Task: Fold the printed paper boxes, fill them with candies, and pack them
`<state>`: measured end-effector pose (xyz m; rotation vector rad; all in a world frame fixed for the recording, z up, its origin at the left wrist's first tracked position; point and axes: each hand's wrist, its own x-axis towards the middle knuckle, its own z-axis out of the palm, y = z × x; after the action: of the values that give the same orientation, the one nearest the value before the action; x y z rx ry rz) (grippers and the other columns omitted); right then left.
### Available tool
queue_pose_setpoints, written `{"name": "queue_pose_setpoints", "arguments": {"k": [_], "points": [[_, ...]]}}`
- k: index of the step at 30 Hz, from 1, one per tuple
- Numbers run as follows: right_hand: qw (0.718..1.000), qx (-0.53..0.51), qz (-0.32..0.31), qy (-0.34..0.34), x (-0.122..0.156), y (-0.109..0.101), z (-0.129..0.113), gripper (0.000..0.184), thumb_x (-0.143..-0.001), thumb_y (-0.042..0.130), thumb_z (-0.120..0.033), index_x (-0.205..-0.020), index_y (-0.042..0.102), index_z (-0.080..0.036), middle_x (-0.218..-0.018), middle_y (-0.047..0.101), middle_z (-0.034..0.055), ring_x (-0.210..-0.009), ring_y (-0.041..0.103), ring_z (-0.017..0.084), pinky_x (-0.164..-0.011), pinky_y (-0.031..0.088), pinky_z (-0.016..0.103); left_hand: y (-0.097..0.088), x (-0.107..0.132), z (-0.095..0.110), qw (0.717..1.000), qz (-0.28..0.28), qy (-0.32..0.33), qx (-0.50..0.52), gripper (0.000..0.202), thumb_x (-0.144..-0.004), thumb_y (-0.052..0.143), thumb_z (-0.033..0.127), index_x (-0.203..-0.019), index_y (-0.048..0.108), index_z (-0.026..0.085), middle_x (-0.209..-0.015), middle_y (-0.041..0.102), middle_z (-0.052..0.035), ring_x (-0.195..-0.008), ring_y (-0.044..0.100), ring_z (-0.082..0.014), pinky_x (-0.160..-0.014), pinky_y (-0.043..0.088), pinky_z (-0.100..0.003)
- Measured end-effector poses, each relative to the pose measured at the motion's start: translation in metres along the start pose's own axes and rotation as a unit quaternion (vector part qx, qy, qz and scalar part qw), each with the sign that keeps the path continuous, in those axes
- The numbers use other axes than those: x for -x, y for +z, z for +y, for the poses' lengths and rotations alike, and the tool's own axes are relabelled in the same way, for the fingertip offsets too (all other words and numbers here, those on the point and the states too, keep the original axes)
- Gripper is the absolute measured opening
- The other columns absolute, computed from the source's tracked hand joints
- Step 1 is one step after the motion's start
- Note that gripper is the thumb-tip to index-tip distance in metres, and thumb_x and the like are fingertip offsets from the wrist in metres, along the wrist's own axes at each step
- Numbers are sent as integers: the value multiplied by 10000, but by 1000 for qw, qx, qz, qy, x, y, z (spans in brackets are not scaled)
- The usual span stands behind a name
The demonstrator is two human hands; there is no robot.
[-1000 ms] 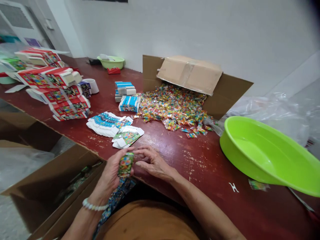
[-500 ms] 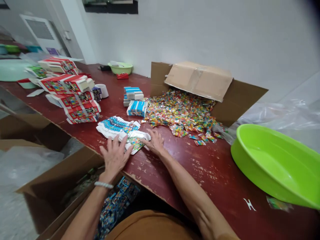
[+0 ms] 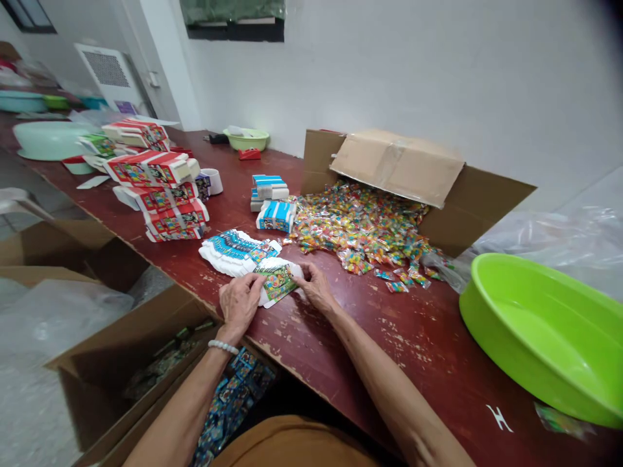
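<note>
A flat green printed carton (image 3: 276, 283) lies on top of a small stack of flat cartons (image 3: 287, 277) near the table's front edge. My left hand (image 3: 241, 302) pinches its near left corner, fingers curled. My right hand (image 3: 315, 286) grips its right edge with bent fingers. Just left of it sits a fanned stack of blue flat cartons (image 3: 233, 249). A heap of small colourful candy packets (image 3: 360, 227) spills from a cardboard box (image 3: 403, 170) lying on its side beyond my hands.
A lime green basin (image 3: 540, 327) stands at the right. Stacked red folded boxes (image 3: 163, 194), blue folded boxes (image 3: 272, 198), a roll of tape (image 3: 213, 181) and more basins (image 3: 46, 137) are at the left and back. An open cardboard box (image 3: 141, 363) stands below the dark red table (image 3: 409, 331).
My hands put down the small green box they held at the table edge, reached forward to the flat carton stack, and now grip its top green carton.
</note>
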<state>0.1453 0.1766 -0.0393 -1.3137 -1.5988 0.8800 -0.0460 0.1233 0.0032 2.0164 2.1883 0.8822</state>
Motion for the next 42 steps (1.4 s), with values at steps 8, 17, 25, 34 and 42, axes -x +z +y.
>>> {"name": "queue_pose_setpoints", "arguments": {"k": [8,17,25,34,42], "points": [[999,-30,31,-15,13,-10,-13,460,-782,693,-372,-1226,639,-262,-1252,609,72,-1086,575,235,-939,486,394,-16,1,12,1000,4,-1,17,264,-944,477,365,-937,702,227,-812,727,-83,-847,628,-264,-816,357,-359],[968,-251,19,13,24,-22,-50,373,-792,641,-491,-1034,635,-206,-922,657,37,-793,580,171,-704,484,294,-38,13,22,976,-53,-25,212,333,-928,420,458,-861,615,197,-890,696,-56,-846,629,-226,-746,476,-328],[959,-249,-124,-51,56,-40,-96,319,-832,634,-446,-1047,615,-211,-907,631,22,-744,574,153,-642,480,269,-58,47,38,613,-459,-125,631,598,-584,872,507,-1028,661,167,-843,727,-88,-728,707,-245,-679,551,-336],[955,87,-93,-269,80,-57,-129,158,-821,720,-269,-913,609,-207,-942,591,30,-878,581,181,-783,469,303,-58,54,36,644,-424,-70,633,578,-562,870,576,-937,724,162,-806,701,-79,-655,628,-187,-611,514,-292],[946,11,-266,-185,73,-73,-123,168,-783,723,-213,-843,566,-205,-753,565,-59,-621,481,93,-585,375,215,-59,54,38,652,-472,-64,591,468,-653,836,485,-922,694,129,-783,661,-55,-661,585,-154,-638,480,-265]]}}
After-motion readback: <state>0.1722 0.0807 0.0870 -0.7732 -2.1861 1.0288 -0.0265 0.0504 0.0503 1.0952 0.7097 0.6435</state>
